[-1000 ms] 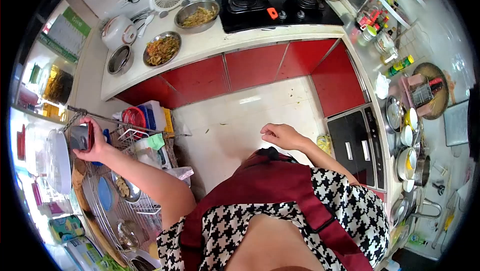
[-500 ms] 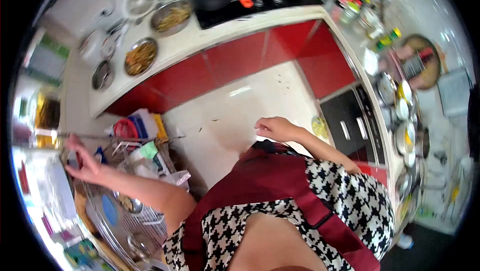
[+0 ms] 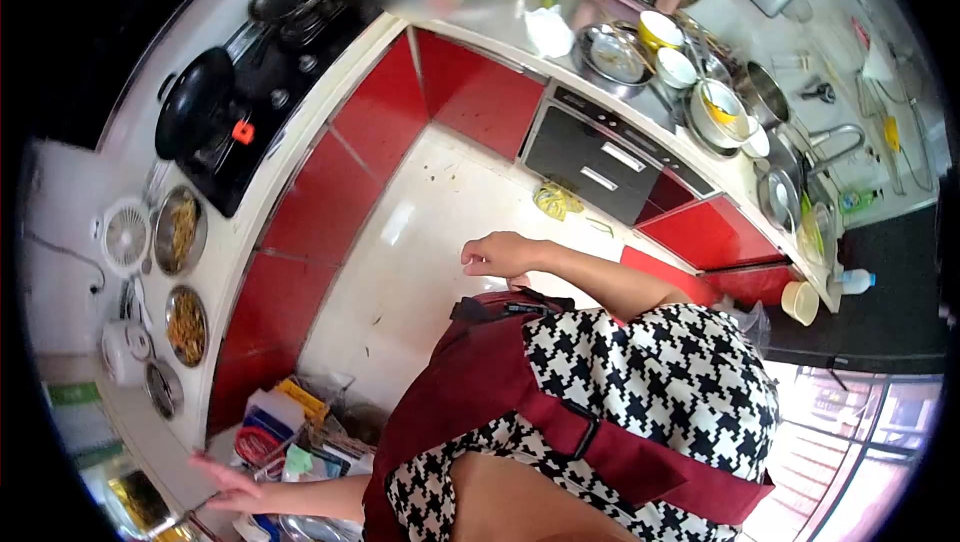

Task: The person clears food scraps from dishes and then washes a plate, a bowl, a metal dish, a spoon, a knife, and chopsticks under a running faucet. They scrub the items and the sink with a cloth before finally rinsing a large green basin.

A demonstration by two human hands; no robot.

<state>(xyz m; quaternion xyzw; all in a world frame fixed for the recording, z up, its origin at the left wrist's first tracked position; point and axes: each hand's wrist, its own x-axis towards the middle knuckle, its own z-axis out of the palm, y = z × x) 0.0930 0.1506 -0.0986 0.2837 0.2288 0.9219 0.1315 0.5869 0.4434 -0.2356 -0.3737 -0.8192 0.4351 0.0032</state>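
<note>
My left hand [image 3: 228,487] reaches out at the lower left with its fingers stretched, slightly blurred. Nothing shows in it. It is close to the wire rack and a colourful pile of things, where a red coiled item [image 3: 266,439], a yellow box [image 3: 303,399] and a pale green cloth [image 3: 298,460] lie. My right hand [image 3: 500,254] hangs in front of my dark red apron [image 3: 450,372], above the tiled floor [image 3: 375,272]. Its fingers are loosely curled inward with no object visible in them.
Along the left counter stand two bowls of food [image 3: 180,232] [image 3: 187,326], a small fan [image 3: 126,235] and a black wok [image 3: 195,102] on the stove. Stacked bowls [image 3: 718,112] crowd the right counter. A yellow patterned bag [image 3: 556,201] lies on the floor by the dark drawers [image 3: 590,162].
My view has turned right, so the stove and left counter have shifted left and a bright doorway shows at lower right. My left arm is lower in view; my right hand stays before my body.
</note>
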